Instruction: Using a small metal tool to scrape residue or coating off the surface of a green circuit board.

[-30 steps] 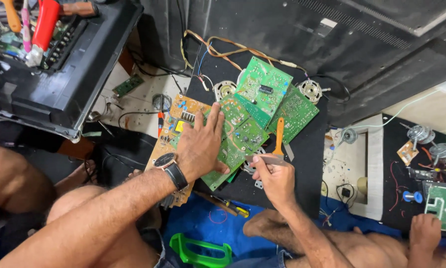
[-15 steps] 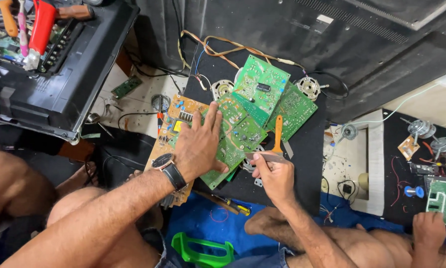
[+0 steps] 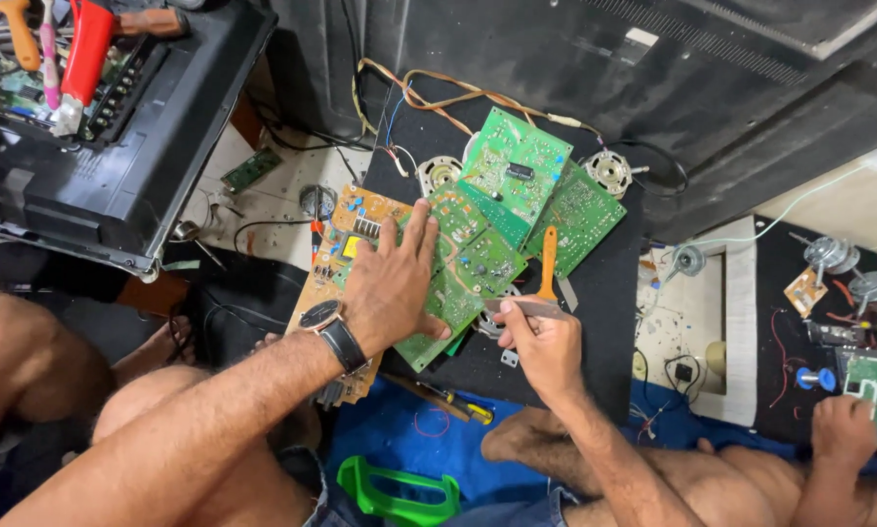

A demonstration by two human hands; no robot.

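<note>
my left hand (image 3: pixel 392 293), wristwatch at the wrist, lies flat with fingers spread, pressing on the green printed circuit boards (image 3: pixel 478 259) stacked over the black panel (image 3: pixel 604 322). my right hand (image 3: pixel 541 342) pinches a thin grey metal strip (image 3: pixel 526 307) just beside the orange-handled tool (image 3: pixel 548 262), at the boards' lower right edge.

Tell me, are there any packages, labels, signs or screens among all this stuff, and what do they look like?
Wristwatch: on the left hand's wrist, round dark face, black strap.
Small white label: top right, rectangular, on the dark casing.
No packages or signs; no lit screen shows.
</note>
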